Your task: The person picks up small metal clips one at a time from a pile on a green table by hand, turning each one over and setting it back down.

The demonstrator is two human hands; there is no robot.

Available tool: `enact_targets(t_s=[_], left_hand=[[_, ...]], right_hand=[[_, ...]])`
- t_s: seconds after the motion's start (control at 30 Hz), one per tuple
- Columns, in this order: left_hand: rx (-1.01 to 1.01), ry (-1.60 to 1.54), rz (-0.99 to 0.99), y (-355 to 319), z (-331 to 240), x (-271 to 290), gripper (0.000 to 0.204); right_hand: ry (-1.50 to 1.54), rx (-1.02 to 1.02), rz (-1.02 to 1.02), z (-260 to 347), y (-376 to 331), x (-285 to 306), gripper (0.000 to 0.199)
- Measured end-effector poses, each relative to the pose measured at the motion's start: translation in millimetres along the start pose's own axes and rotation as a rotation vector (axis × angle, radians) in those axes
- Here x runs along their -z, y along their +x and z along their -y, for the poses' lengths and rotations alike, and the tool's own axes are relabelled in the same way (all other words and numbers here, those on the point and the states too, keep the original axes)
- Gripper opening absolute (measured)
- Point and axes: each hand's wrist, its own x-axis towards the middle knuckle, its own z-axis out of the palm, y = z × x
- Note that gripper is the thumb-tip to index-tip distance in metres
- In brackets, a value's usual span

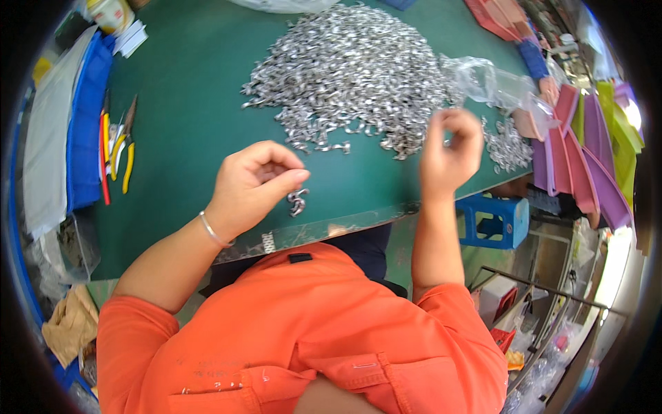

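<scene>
A large heap of small, shiny, curved metal pieces (358,69) spreads over the green tabletop (186,103). At the near side of the heap, my left hand (252,183) is closed, thumb against curled fingers. Just below its thumb tip show a few S-shaped metal pieces (297,202); whether the fingers grip them or they lie on the table cannot be told. My right hand (452,152) is raised at the heap's right edge, thumb and fingertips bent together in a pinch. What it holds, if anything, is too small to make out.
Pliers with yellow handles (123,148) lie left, beside a blue bin (88,124). A clear plastic bag (496,84) and a smaller metal pile (509,146) are at right, near another person's hand (549,90). Beyond stand colourful bins (576,148); a blue stool (507,224) is below.
</scene>
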Motion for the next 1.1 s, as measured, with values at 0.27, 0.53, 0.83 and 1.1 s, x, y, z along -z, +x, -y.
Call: enact_targets(t_s=[0.27,0.53,0.83,1.1], left_hand=[[-0.008,0.092,-0.019,2.0,-0.3,-1.5,0.007],[0.014,0.058,-0.015,-0.6,0.1,2.0,0.008],[0.026,0.081,0.003,1.4,0.3,0.3,0.008],[0.098,0.085,0.054,-0.3,2.8,0.5,0.014]], right_hand=[[-0.396,-0.201,0.058,-120.1,54.6,32.4,0.010],[0.095,-0.011,0.652,45.2,-27.0,-18.0,0.018],[0.070,0.019,0.626,51.0,-41.9,-20.3,0.023],[0.398,-0.198,0.390,86.4,-53.4,-20.8,0.030]])
